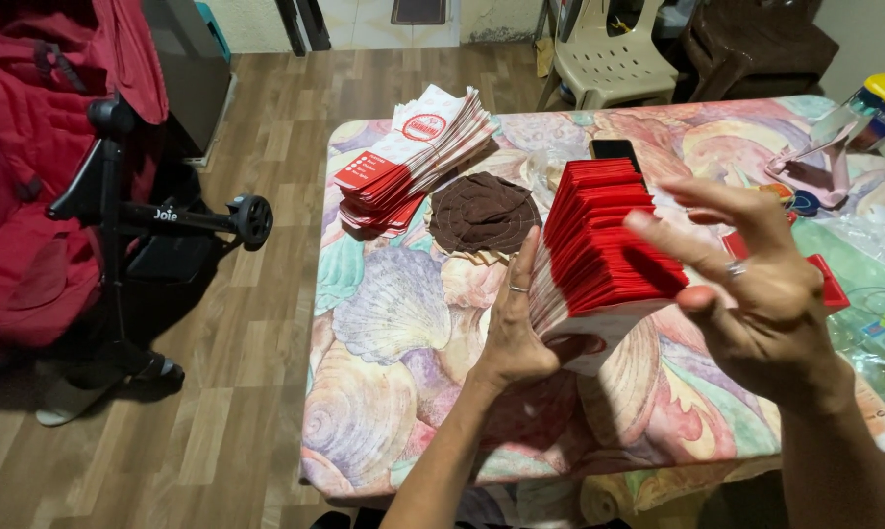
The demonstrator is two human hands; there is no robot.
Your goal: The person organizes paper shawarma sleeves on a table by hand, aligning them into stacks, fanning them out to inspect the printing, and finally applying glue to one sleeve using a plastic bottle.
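Observation:
A thick stack of red and white paper bags [599,240] stands on edge on the table. My left hand [516,328] presses flat against the stack's left side and cups its near end. My right hand [756,289] hovers at the stack's right side with fingers spread, its fingertips touching the top edges of the bags. A second fanned pile of the same bags [408,162] lies flat at the table's far left.
The table wears a cloth with a seashell print [384,323]. A brown round mat [484,211] and a dark phone [615,149] lie behind the stack. Clear plastic wrapping [869,294], a yellow-capped bottle [879,108], a red stroller [60,196] and a plastic chair [614,54] surround it.

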